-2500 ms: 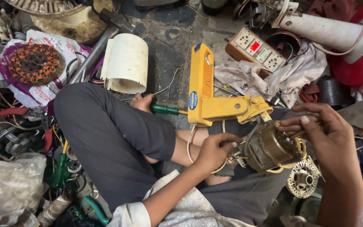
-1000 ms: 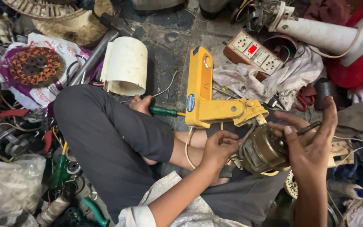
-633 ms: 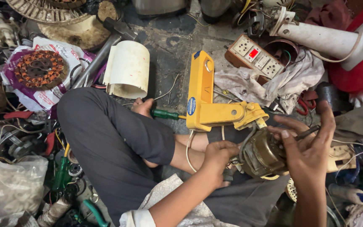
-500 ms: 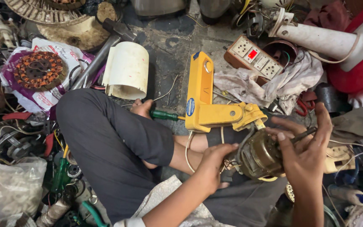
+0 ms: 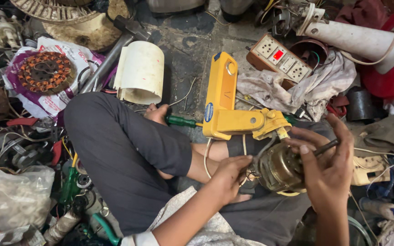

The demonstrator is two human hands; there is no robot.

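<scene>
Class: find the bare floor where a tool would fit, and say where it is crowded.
One bare patch of floor lies between the white pipe piece, yellow tool and socket board. The left edge, around the copper winding and plastic bag, is crowded.

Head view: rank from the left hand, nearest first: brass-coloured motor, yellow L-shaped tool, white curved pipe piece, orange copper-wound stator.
From the left hand:
1. Brass-coloured motor, touching it, just right.
2. Yellow L-shaped tool, directly above, on the floor.
3. White curved pipe piece, up and left, beyond the knee.
4. Orange copper-wound stator, far upper left.
</scene>
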